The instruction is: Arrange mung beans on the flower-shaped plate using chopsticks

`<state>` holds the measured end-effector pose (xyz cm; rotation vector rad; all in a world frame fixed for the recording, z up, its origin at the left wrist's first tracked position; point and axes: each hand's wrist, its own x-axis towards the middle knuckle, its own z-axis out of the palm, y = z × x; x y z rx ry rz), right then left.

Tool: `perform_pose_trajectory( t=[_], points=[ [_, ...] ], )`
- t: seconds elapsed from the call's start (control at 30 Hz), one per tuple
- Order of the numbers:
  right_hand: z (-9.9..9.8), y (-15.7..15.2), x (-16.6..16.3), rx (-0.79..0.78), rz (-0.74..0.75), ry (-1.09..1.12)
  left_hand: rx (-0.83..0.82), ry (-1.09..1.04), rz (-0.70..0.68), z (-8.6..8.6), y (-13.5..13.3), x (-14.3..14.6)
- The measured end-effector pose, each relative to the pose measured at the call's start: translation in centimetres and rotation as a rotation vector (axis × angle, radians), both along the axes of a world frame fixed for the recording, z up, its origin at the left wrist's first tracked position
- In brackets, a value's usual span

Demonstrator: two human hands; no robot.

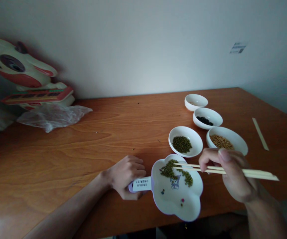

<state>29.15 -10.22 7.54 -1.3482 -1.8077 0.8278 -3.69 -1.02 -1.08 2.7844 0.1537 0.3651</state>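
My right hand [233, 171] holds a pair of wooden chopsticks [255, 173] in a pinch. Their tips touch the green mung beans [169, 169] in a white flower-shaped dish [177, 205] with a purple rim and a cartoon print. My left hand [128, 174] is closed around the dish's short handle, which bears a white printed label [142, 184]; some fingers are hidden beneath it. Just beyond the dish sits a white bowl [198, 142] with more mung beans. Behind my right hand, another white bowl [241, 144] holds tan soybeans [220, 141].
A bowl of black beans [203, 121] and a white bowl [192, 105] with a few pale bits stand farther back. At right lies a flat paper strip [260, 134]. On the left are a clear plastic bag [56, 118] and a cow-shaped toy keyboard [37, 94]. A wall closes the back.
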Motion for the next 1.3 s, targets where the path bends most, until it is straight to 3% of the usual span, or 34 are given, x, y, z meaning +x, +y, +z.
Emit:
perform_pose_trajectory(
  t=[0.73, 0.83, 0.93, 1.03, 1.13, 1.3],
  points=[
    [0.2, -0.2, 0.8, 0.069, -0.065, 0.060, -0.008, 0.009, -0.011, 0.2, 0.0, 0.0],
    [0.8, -0.6, 2.0, 0.200, -0.220, 0.027, -0.006, 0.004, -0.005, 0.2, 0.0, 0.0],
    [1.1, -0.8, 2.9, 0.350, -0.495, -0.026, -0.007, 0.003, -0.007, 0.3, 0.0, 0.1],
    [1.3, -0.7, 3.2, 0.351, -0.662, -0.075, -0.008, 0.007, -0.005, 0.4, 0.0, 0.1],
    [1.6, -0.9, 3.0, 0.295, -0.580, -0.073, 0.000, -0.007, -0.004, 0.3, 0.0, 0.1],
    [1.9, -1.1, 0.7, 0.057, -0.161, 0.001, -0.007, -0.020, -0.013, 0.2, 0.0, 0.1]
  ],
)
